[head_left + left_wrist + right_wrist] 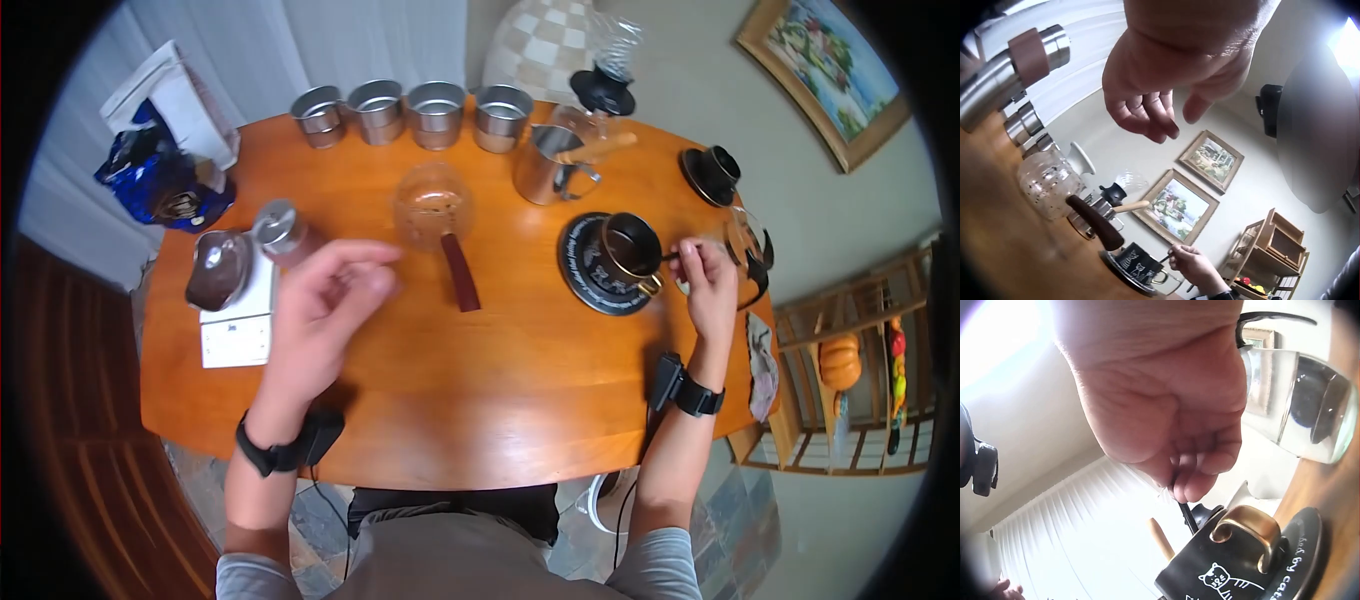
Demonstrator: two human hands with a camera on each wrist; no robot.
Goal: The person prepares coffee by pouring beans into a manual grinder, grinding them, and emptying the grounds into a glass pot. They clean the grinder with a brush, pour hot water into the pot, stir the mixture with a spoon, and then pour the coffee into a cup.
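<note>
My right hand (705,285) pinches a thin black handle (1187,517) at the right of the table. The handle slants down to a black cup (1222,569) with a gold handle and white cat drawings; its lower end is hidden. Dark liquid shows inside the cup, which stands on a black saucer (580,285) with white lettering. Above the left part of the table, my left hand (325,310) hovers with loosely bent fingers and holds nothing. Nearest to it are a white scale (235,345) bearing a dark dish (220,265), and a metal-topped canister (280,228).
A round glass vessel (425,205) with a dark red-brown handle lies mid-table. Several steel cups (436,115) line the back edge, beside a steel pitcher (540,170). Right of my right hand stands a glass pot (1272,394); a blue bag (165,175) is at far left.
</note>
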